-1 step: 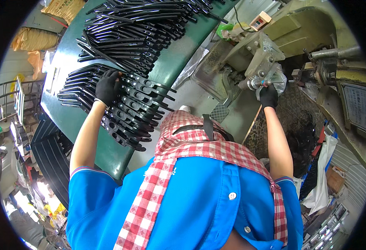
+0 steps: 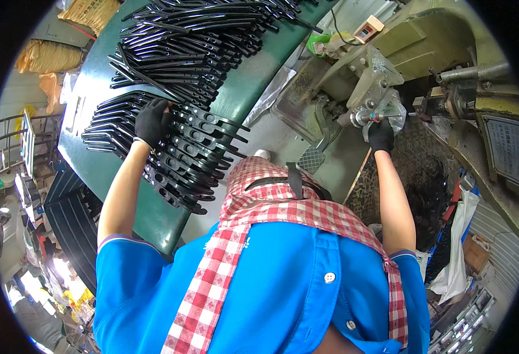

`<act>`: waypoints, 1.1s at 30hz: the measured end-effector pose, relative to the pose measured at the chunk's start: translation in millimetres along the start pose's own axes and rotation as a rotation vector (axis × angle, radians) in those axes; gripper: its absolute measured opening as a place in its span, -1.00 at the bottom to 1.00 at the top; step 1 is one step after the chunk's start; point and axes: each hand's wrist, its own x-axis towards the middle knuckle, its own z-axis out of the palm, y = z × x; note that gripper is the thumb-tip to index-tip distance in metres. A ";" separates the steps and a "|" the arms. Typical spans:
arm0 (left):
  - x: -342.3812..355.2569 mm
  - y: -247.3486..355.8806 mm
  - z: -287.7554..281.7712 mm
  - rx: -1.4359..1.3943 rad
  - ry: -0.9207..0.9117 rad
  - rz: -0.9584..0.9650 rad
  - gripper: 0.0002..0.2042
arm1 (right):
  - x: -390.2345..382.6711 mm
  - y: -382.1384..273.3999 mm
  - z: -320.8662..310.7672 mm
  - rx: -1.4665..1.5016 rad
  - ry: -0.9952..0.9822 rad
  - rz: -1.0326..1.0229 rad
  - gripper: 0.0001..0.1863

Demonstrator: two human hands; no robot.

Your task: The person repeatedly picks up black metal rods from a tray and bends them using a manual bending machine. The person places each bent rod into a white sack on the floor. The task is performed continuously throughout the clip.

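Observation:
My left hand, in a black glove, rests on a row of black metal levers lying side by side on the green table. Its fingers curl over one near the row's far end; the fingertips are partly hidden. Each lever has a bent tube end and a flat end with holes. Over at the machine, my right hand, also black-gloved, is closed just below a metal spindle with a red and blue band. Clear plastic wraps the fixture beside it. What those fingers hold is hidden.
More black bent tubes are heaped farther back on the green table. A foot pedal sits under the machine. Beyond the spindle is a small switch box with a cable. Dark ribbed bins stand left of the table.

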 end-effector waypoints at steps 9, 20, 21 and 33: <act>59.8 -80.1 -0.3 0.269 0.178 0.079 -0.51 | 4.9 7.4 -25.9 0.905 -0.078 0.060 -0.86; 91.1 -42.4 -16.7 0.168 0.154 0.362 -0.67 | -66.2 -92.6 -137.7 1.319 -0.039 -0.176 -0.81; 95.0 -48.3 -11.9 0.124 0.169 0.359 -0.67 | -68.7 -96.4 -138.7 1.264 0.000 -0.172 -0.80; 138.6 80.9 -40.5 0.107 0.237 0.782 -0.68 | -105.1 183.1 -80.7 0.273 0.365 0.074 -0.65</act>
